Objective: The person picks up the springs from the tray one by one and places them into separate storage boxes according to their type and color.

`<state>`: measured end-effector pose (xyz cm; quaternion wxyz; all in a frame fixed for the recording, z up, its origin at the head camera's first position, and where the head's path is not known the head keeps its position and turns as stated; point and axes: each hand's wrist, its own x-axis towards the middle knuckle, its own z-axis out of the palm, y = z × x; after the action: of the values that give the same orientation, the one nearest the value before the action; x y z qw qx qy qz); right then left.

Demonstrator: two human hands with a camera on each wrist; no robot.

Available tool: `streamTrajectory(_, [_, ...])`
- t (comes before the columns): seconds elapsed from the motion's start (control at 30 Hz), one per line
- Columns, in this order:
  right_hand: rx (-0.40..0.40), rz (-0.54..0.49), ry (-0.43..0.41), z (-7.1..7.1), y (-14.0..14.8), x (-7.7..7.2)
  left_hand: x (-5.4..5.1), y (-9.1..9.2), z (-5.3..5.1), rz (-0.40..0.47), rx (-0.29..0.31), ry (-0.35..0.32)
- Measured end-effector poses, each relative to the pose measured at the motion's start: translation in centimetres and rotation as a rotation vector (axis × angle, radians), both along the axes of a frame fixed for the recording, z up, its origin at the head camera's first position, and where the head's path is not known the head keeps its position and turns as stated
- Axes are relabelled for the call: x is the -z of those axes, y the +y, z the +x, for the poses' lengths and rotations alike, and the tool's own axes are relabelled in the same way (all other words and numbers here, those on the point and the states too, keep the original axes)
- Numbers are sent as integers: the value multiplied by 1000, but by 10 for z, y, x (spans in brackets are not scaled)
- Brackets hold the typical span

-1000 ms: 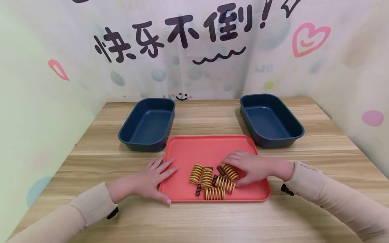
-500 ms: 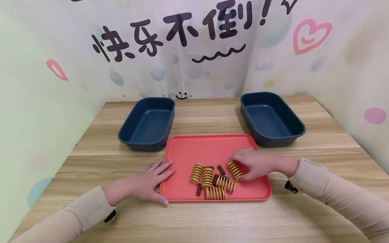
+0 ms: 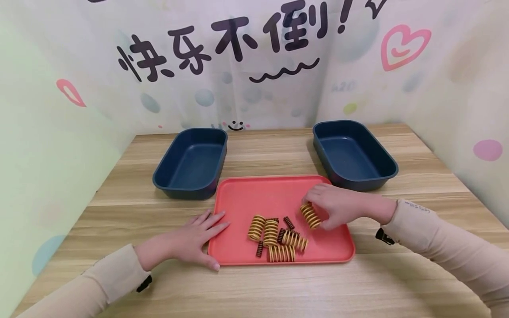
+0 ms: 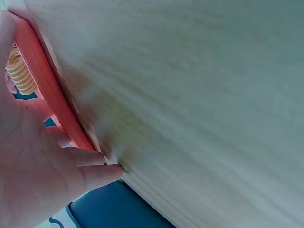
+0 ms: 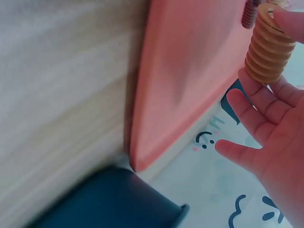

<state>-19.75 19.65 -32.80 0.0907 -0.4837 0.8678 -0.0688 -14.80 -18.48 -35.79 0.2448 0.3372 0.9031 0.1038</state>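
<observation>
My right hand pinches a large yellow coil spring end to end between thumb and fingers, over the right half of a red tray. In the right wrist view this yellow spring is raised off the tray, its ends against thumb and fingers. Several more yellow springs and several small dark brown springs lie loosely together on the tray's middle front. My left hand rests at the tray's left edge with fingers spread and thumb extended, holding nothing; in the left wrist view its palm shows.
Behind the tray stand two deep blue bins, the left bin near the tray's back left corner and the right bin beyond its back right corner. Both appear bare inside. All sit on a wooden table before a printed curtain.
My right hand has drawn the yellow spring to the right, away from the other springs, then lifted it. The left hand stays almost still at the tray's edge.
</observation>
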Motion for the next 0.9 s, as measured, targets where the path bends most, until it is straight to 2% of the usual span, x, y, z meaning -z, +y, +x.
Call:
streamTrajectory(0.23, [31,17,6,-5,4,-20,-3,-1,-1,-13,-1,-19])
streamTrajectory(0.47, [62,30,57,-8,8,-36,-2,-2,-2,-29,-8,-24])
streamTrajectory(0.63, [77,19,84,-14,13,-46,0,-3,-1,-24,-2,-17])
streamTrajectory(0.9, [144,3,106,-25,25,-63,1,-3,-2,-8,8,-21])
